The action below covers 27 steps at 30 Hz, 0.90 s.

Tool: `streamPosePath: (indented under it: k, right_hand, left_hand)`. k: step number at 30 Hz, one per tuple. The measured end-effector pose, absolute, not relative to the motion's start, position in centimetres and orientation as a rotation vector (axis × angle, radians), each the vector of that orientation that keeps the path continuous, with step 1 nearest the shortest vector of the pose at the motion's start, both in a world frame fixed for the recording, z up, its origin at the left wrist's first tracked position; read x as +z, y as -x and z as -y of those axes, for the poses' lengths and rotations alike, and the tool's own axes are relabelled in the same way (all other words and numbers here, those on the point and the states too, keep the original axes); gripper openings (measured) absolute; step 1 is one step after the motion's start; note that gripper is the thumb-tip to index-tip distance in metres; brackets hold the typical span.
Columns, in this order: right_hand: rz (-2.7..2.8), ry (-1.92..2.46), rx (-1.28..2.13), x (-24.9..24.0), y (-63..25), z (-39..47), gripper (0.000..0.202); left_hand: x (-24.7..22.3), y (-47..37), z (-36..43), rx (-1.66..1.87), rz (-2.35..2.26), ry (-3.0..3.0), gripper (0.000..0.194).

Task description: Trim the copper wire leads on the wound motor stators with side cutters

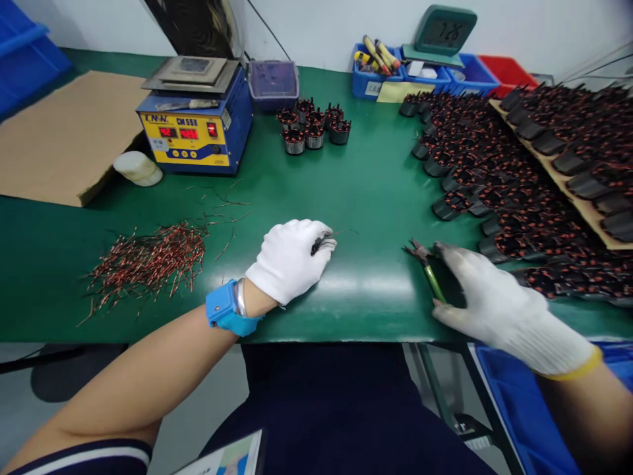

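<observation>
My left hand [295,259], in a white glove, rests on the green table with its fingers wrapped round a dark stator, mostly hidden in the grip; a thin wire sticks out to the right. My right hand [482,290], also gloved and slightly blurred, is beside the green-handled cutters [434,282], fingers and thumb apart. The cutters lie on the table, jaws pointing up and left. To the left of my left hand is a pile of copper wire pieces [151,260]. Beyond it stands a small group of stators [314,135].
A blue and yellow soldering unit [190,138] stands at the back left, beside brown cardboard [64,135] and a white round block [138,168]. Many stators [465,158] fill the right side. Blue bins [368,82] and a clock [445,30] are at the back.
</observation>
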State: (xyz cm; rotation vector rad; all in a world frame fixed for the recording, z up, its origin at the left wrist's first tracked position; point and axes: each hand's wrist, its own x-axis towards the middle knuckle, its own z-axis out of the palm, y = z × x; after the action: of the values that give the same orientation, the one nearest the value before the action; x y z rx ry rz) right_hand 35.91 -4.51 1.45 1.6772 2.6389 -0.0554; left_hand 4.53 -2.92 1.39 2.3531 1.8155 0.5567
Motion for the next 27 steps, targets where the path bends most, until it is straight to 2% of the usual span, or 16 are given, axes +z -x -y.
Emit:
streamPosePath:
  k: [4, 7, 9, 13, 15, 22, 27]
  right_hand:
    - [-2.921, -1.842, -0.191, -0.8, -31.0, 4.7, 0.064]
    - [-3.072, -1.791, -0.351, -1.1, -27.9, 4.6, 0.067]
    - [-3.138, -1.704, -0.384, -0.3, -27.4, 4.4, 0.08]
    - [-2.958, -1.668, -0.291, 0.9, -30.5, 4.1, 0.123]
    - [-2.858, -1.631, -0.256, 0.9, -32.3, 4.0, 0.125]
    - [-2.625, -1.62, -0.016, 2.4, -30.2, 4.3, 0.097]
    - [-2.425, -1.621, 0.186, 4.0, -27.6, 4.0, 0.045]
  left_hand:
    - [1.9, -4.5, 3.3, 0.648, -1.829, -2.291, 0.05]
    - [2.3, -4.3, 3.5, 0.665, -1.86, -2.275, 0.055]
    - [2.5, -4.3, 3.5, 0.662, -1.881, -2.26, 0.057]
    - [3.0, -4.2, 3.6, 0.571, -1.859, -2.255, 0.062]
    - [3.1, -4.1, 3.7, 0.476, -1.83, -2.269, 0.059]
    - [2.6, -4.3, 3.5, 0.375, -1.827, -2.294, 0.041]
    - [2.5, -4.1, 3.4, 0.379, -1.83, -2.303, 0.033]
